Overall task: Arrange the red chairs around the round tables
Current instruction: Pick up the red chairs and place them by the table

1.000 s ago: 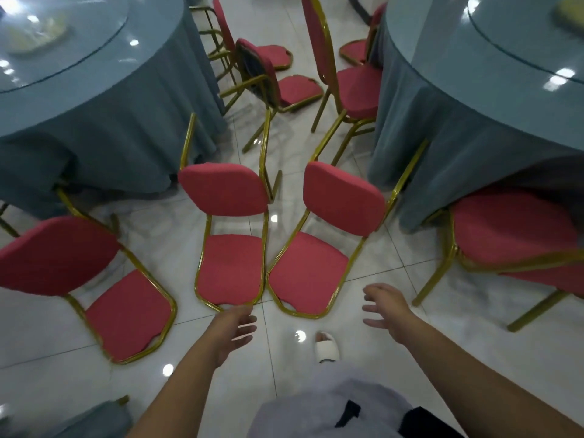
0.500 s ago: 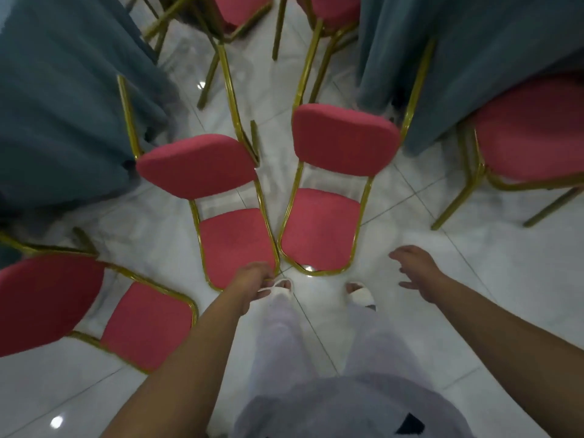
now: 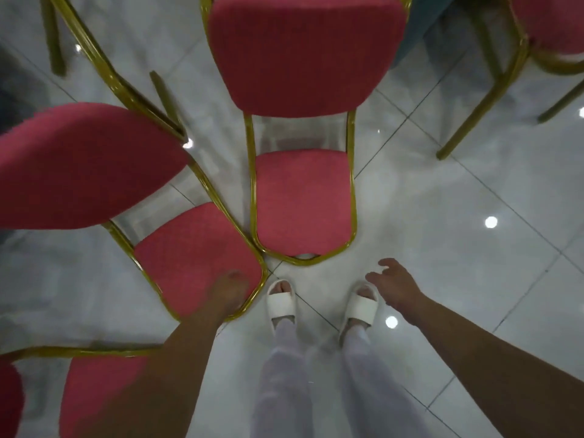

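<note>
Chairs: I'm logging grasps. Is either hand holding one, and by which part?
Right hand holds nothing. Left hand is at the front seat edge of the left chair; blur hides any grip.

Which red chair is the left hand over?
The red-cushioned, gold-framed chair angled at left centre: the left hand overlaps its seat's front edge. The middle chair beside it is untouched.
</note>
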The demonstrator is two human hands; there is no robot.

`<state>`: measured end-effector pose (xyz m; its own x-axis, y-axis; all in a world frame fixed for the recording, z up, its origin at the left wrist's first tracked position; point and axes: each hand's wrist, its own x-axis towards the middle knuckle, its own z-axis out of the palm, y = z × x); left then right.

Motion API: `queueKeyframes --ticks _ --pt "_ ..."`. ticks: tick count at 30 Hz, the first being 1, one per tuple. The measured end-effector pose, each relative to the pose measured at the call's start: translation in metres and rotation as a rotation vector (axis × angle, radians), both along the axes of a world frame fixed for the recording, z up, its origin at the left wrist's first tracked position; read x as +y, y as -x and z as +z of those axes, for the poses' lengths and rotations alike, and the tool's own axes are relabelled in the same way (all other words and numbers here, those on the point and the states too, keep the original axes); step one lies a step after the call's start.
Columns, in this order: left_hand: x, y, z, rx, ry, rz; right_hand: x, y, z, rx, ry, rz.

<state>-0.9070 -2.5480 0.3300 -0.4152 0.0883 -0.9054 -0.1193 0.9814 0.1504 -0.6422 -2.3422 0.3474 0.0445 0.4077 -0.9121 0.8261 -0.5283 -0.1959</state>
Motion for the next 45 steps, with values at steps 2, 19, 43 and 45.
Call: queueKeyframes --ticks 2,19,43,45 --pt "0.01 0.008 -0.054 0.036 -0.015 -0.16 0.008 0.007 -0.051 0.015 0.018 0.08" --pt "0.078 0.058 -0.379 0.084 -0.142 0.308 0.113 0.04 -0.377 0.133 0.042 -0.225" --pt "0.088 0.051 0.266 0.003 -0.41 0.299 0.104 -0.004 0.24 0.011 0.103 -0.133" --pt "0.105 0.067 0.314 -0.014 -0.475 0.359 0.109 0.005 0.282 0.044 0.051 -0.193"
